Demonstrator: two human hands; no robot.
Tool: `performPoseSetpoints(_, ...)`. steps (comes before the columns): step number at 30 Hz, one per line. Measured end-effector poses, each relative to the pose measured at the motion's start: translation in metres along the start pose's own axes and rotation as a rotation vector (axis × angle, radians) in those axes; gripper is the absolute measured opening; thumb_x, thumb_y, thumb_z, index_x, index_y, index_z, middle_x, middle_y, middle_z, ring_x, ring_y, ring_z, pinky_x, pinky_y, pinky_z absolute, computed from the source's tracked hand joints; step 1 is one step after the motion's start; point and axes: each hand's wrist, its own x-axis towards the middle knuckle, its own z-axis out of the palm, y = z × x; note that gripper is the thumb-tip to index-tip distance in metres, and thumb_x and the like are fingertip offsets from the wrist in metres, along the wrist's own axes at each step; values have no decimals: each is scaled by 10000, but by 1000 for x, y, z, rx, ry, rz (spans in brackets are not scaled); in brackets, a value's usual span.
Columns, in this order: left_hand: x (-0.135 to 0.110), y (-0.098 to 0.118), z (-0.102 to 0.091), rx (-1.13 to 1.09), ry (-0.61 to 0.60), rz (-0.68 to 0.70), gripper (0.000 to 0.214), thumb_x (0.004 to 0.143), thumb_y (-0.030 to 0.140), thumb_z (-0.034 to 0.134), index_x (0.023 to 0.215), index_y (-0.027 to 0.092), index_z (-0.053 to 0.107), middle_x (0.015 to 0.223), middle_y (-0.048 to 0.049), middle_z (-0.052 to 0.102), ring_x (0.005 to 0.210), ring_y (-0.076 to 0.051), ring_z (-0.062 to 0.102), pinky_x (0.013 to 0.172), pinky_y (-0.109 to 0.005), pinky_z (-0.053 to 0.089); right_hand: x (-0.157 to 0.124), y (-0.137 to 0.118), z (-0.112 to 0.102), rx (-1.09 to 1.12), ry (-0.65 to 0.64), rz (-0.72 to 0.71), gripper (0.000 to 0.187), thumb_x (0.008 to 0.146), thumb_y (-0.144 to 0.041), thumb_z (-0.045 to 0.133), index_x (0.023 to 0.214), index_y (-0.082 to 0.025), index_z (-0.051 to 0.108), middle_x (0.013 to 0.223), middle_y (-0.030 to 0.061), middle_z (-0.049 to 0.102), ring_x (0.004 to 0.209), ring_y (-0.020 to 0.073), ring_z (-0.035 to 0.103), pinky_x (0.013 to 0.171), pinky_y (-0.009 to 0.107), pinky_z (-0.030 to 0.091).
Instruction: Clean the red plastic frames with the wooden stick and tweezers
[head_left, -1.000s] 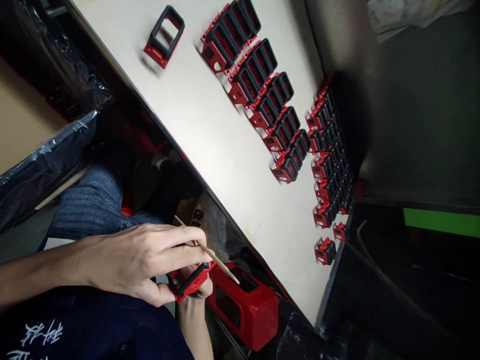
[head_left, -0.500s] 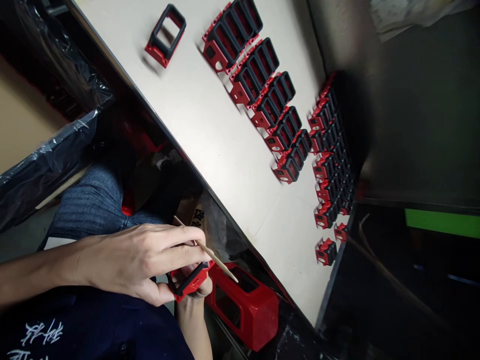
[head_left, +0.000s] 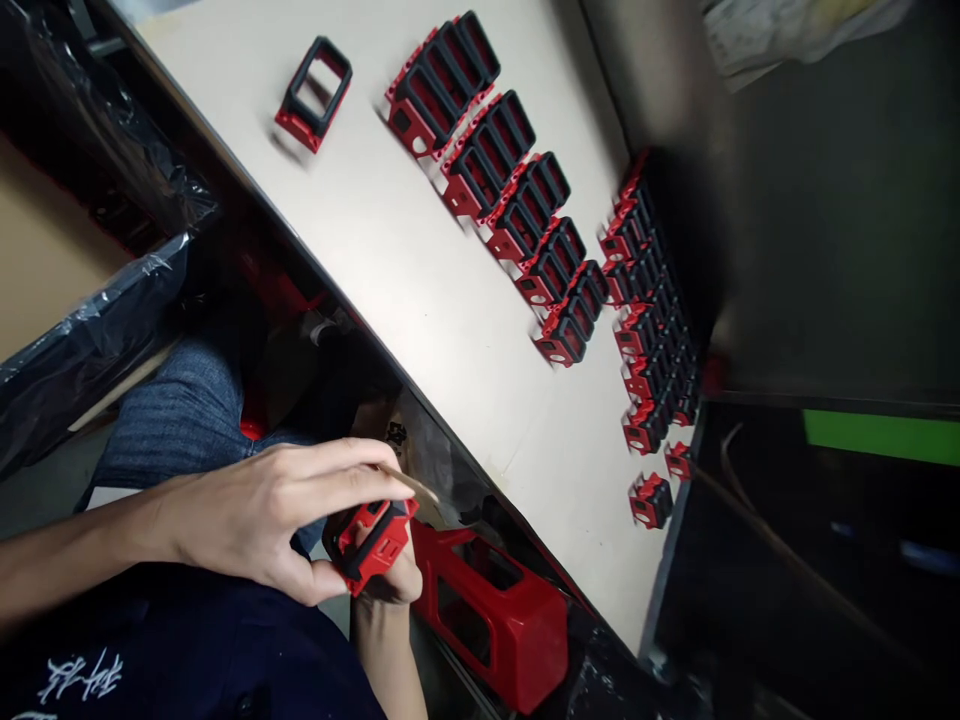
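**Two-hand grip — red-and-black frame (head_left: 373,545)**

Left hand (head_left: 247,520) clasps the frame from above, a wooden stick (head_left: 411,484) pinched in its fingers; right hand (head_left: 390,585) cradles it from below — off the table (head_left: 420,270), just beside a red housing (head_left: 491,625), near rows of similar frames (head_left: 517,190).

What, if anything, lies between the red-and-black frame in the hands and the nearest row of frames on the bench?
The frame has a crumpled plastic sheet in that line, just below the bench edge. The large red housing sits beside that line.

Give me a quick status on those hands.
Left hand, right hand: gripping red-and-black frame. Wooden stick held in left. Red housing alongside, not blocking.
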Motion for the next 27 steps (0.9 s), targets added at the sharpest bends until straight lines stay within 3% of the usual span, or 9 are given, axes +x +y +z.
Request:
performPoseSetpoints(4, -10, -8, -3, -57, 134, -69, 896, 692, 58, 782, 1519, 276, 511, 1517, -95, 611, 1389, -275, 610, 1216, -348, 450, 2, -7, -4, 148, 38, -124, 437, 903, -612, 668, 698, -232, 601, 444, -85, 352, 350, 86, 246, 355, 237, 240)
performPoseSetpoints(6, -13, -9, -5, -177, 186, -100, 925, 665, 41, 794, 1504, 339, 539, 1487, -49, 637, 1370, -261, 628, 1197, -331, 465, 1, -10, -7, 135, 120, -229, 438, 1003, -505, 592, 675, -217, 614, 435, -90, 329, 356, 74, 229, 382, 227, 214)
performPoseSetpoints(9, -15, -9, -9, -375, 210, -146, 897, 678, 36, 810, 1479, 367, 579, 1477, -55, 642, 1304, -266, 683, 1125, -333, 536, -3, -15, -11, -47, 234, -420, 319, 1035, -391, 596, 810, -218, 740, 519, -50, 503, 370, 84, 348, 400, 242, 296)
performPoseSetpoints(12, -14, -10, -10, -433, 211, -147, 880, 676, 57, 849, 1474, 327, 597, 1460, -109, 655, 1271, -311, 705, 1116, -418, 546, -3, -25, -11, -303, 251, -611, 199, 1036, -322, 601, 1065, -259, 788, 682, 9, 700, 417, 128, 512, 452, 283, 431)
performPoseSetpoints(16, -12, -12, -10, -419, 173, -124, 925, 638, 83, 876, 1479, 341, 593, 1461, -109, 653, 1273, -312, 701, 1108, -422, 549, 5, -44, -7, -507, 20, -829, 292, 1044, -262, 548, 1255, -237, 749, 658, 19, 718, 461, 175, 599, 483, 315, 467)
performPoseSetpoints(18, -11, -11, -10, -419, 165, -131, 930, 638, 72, 866, 1481, 350, 588, 1470, -108, 647, 1248, -305, 715, 1098, -417, 560, 6, -51, -6, -427, -141, -818, 276, 1036, -246, 537, 1154, -245, 787, 566, -16, 658, 408, 155, 549, 452, 299, 441)
performPoseSetpoints(20, -10, -10, -11, -435, 163, -142, 911, 653, 77, 863, 1480, 340, 587, 1470, -121, 642, 1220, -312, 730, 1083, -430, 574, 3, -55, -6, -280, -165, -730, 290, 1047, -280, 518, 1001, -258, 804, 540, -24, 645, 407, 145, 555, 461, 287, 456)
performPoseSetpoints(24, -8, -6, -10, -463, 166, -128, 872, 673, 124, 879, 1473, 311, 588, 1446, -149, 640, 1184, -326, 742, 1063, -451, 585, -4, -52, -10, -247, 106, -643, 287, 1070, -311, 516, 969, -245, 776, 605, 1, 685, 474, 159, 624, 528, 311, 489)
performPoseSetpoints(27, -5, -4, -8, -509, 179, -113, 814, 717, 195, 884, 1469, 297, 590, 1439, -167, 635, 1159, -329, 751, 1039, -454, 597, 1, -48, -13, -302, 180, -653, 252, 1064, -299, 544, 982, -229, 771, 619, 9, 686, 458, 156, 598, 503, 314, 483)
